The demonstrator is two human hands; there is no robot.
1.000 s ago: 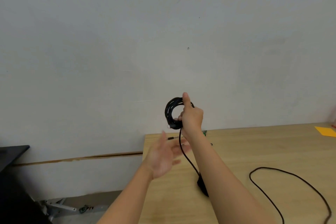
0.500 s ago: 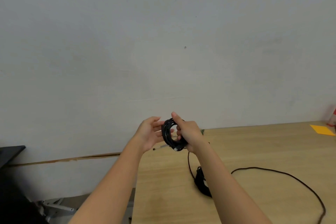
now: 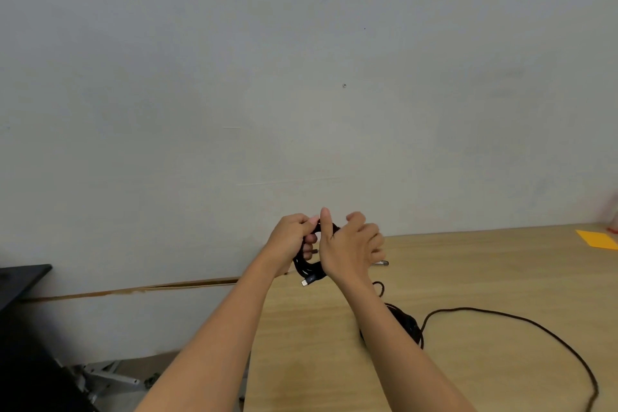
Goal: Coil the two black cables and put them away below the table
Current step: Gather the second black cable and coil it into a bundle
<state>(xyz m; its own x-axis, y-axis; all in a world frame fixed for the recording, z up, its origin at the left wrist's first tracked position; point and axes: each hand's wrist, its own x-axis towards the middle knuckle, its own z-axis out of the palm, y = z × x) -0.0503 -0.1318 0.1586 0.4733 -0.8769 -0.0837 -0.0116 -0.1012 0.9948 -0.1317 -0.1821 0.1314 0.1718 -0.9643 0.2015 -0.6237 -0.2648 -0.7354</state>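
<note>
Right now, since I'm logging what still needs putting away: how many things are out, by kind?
Black cables: 2, the coil and the loose cable on the table
Orange sheet: 1
Total: 3
</note>
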